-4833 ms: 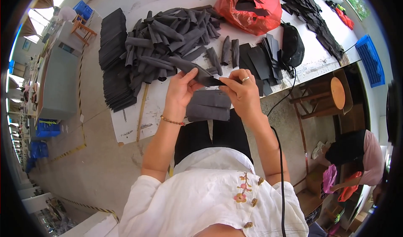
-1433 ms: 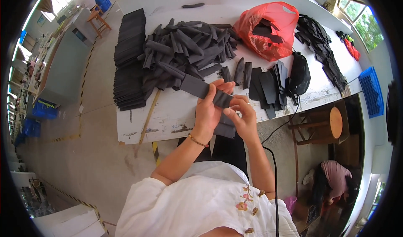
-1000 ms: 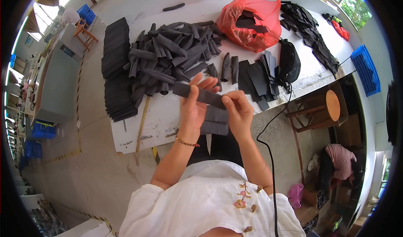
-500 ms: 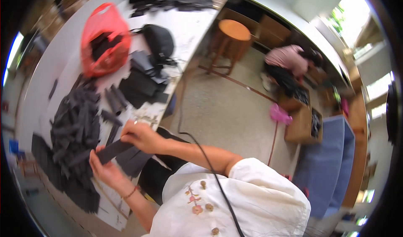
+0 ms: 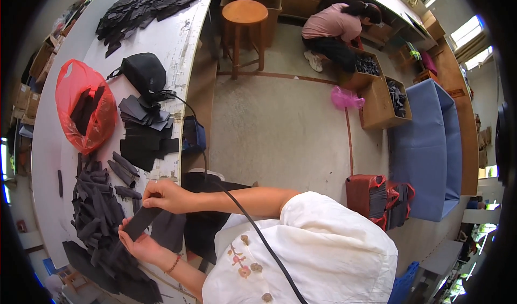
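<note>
Between my two hands is a dark grey fabric strip (image 5: pixel 140 222), held tilted above the table's near edge. My right hand (image 5: pixel 166 196) pinches its upper end between thumb and fingers. My left hand (image 5: pixel 141 245), with a beaded bracelet at the wrist, grips the lower end. Beside and beneath the hands lies a heap of dark fabric strips (image 5: pixel 96 207), some rolled or curled. Several rolled pieces (image 5: pixel 124 169) rest just beyond my right hand. Another flat dark piece (image 5: pixel 168 231) hangs close to my lap, partly behind my hands.
Farther along the white table (image 5: pixel 167 40) are a red plastic bag (image 5: pixel 102 123) holding dark pieces, a black pouch (image 5: pixel 142 72), stacked dark pieces (image 5: pixel 145 142) and another heap (image 5: pixel 145 13). A black cable (image 5: pixel 242 212) crosses my arm. Right: wooden stool (image 5: pixel 245 13), crouching person (image 5: pixel 334 26), cartons (image 5: pixel 382 113).
The view has turned, so table and room appear shifted left and the red-handled bags at right now show. Both hands still hold the strip, which now looks shorter and more steeply tilted.
</note>
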### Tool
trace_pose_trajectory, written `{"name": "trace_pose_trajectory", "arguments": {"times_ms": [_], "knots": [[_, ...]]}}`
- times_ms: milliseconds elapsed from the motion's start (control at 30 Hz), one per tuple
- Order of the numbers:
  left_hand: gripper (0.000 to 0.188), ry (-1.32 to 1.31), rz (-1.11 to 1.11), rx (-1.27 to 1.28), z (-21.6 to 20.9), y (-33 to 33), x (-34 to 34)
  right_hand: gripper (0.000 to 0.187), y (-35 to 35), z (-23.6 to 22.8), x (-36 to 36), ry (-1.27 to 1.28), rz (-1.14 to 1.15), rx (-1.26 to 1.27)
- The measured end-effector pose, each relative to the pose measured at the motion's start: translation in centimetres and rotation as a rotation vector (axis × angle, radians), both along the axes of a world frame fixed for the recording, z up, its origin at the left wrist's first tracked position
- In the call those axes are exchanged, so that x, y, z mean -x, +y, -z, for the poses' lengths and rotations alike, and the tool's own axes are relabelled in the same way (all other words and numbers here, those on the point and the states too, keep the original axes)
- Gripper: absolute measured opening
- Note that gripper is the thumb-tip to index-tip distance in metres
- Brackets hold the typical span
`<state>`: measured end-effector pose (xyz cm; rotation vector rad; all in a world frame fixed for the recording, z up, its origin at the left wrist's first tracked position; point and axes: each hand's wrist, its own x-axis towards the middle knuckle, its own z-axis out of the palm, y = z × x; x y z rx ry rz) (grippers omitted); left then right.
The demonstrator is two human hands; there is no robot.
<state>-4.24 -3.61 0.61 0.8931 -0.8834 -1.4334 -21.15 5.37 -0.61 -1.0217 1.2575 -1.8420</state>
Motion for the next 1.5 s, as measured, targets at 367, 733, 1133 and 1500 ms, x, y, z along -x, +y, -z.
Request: {"name": "trace_pose_trajectory", "arguments": {"times_ms": [367,733,1133,1500], "knots": [[0.034,-0.052,-0.049,0.013,-0.1,-0.5,3.2,0.019,0.6,0.5,1.4,-0.151,-0.042,-0.042],[0.034,-0.069,0.014,-0.035,0.6,-0.5,4.2,0.014,0.7,0.3,2.5,-0.172,0.008,-0.113],[0.034,-0.055,0.01,-0.077,1.0,-0.4,3.2,0.016,0.2,1.2,1.2,-0.061,0.096,-0.065],[0.032,-0.006,0.008,-0.062,1.1,-0.4,1.5,0.015,-0.4,0.8,-0.1,-0.011,0.091,-0.049]]}}
